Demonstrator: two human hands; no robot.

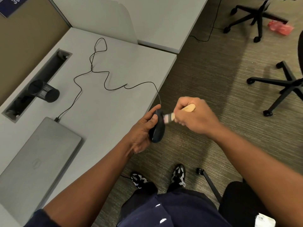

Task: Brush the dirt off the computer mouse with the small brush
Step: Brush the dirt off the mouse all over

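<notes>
**Mouse held off the desk edge, brush on its front**

Mouse (157,128), dark and oval, sits at the centre of the frame, lifted clear of the surface (105,102) and held out past its right edge, above the carpet. The left hand (142,130) holds it from the left side, fingers wrapped along its flank with one fingertip reaching the front end where the cable (91,71) leaves. That cable runs back in loose loops across the surface toward the upper left and then down to a plug at the corner of the closed laptop (37,158) at lower left.

The right hand (195,116) has its grip closed tight round the pale wooden handle of the small brush (180,112), the butt of the handle poking out on the right. The bristles are blurred and lie against the upper right part of the mouse, near its buttons.

Judging by this, the brushing step itself is under way, with the stroke on the front half. Whether any dirt remains cannot be told; the mouse is too dark and small. The next move probably calls for short strokes toward the tail end, and a turn of the left wrist to bring the hidden side and underside to the bristles, keeping the cable slack.

A black mesh cup (44,92) lies tipped at the left.
</notes>
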